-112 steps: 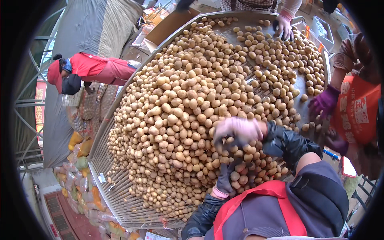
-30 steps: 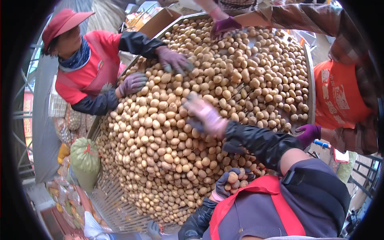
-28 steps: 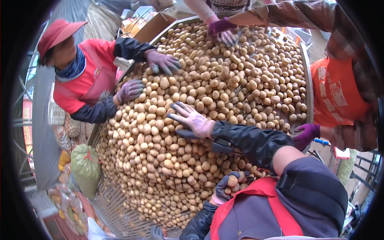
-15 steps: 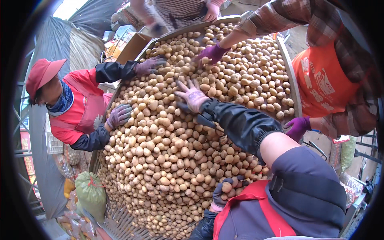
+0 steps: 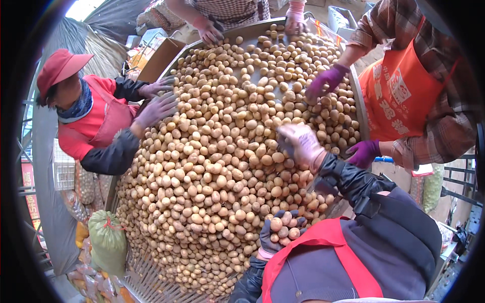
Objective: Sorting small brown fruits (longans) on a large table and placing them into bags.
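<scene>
A: What is lying beyond the table, left side?
B: A green mesh sack [image 5: 107,242] is sitting low left; a cardboard box [image 5: 160,58] is standing open at the far corner.
A: Others?
B: A co-worker in a red cap [image 5: 59,68] is leaning in; an orange apron [image 5: 404,96] is showing right.

A: L hand [image 5: 278,236]?
B: Dark glove, palm up, cupped by the chest, fingers curled.
A: R hand [image 5: 301,144]?
B: Pale pink glove, blurred; black-sleeved arm extended fwd, fingers loosely bent, pointing down.
</scene>
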A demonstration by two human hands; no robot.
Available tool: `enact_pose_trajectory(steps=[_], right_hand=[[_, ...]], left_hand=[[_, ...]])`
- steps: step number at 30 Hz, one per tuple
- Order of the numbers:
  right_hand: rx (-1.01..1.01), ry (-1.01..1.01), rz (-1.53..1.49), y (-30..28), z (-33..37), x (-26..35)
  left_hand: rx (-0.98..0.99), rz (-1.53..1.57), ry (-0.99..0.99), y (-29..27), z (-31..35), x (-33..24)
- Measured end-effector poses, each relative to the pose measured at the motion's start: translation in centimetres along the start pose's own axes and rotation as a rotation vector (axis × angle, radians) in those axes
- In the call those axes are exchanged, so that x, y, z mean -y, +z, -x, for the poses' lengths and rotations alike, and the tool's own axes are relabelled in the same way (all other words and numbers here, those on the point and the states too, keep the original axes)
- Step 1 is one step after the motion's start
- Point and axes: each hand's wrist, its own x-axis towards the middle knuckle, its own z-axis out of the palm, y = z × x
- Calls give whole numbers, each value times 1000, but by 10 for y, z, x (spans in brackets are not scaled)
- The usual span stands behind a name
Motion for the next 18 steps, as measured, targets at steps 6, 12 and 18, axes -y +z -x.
enact_pose_trajectory(steps=[6,12,18], right_hand=[[-1,-59,166,18,-49,-32],[20,1,-432,-2,-1,71],[150,425,-1600,25,56,124]], left_hand=[[-46,-19,31,-1,3,-6],[137,411,360,22,-6,-34],[-182,-652,789,70,-60,-56]])
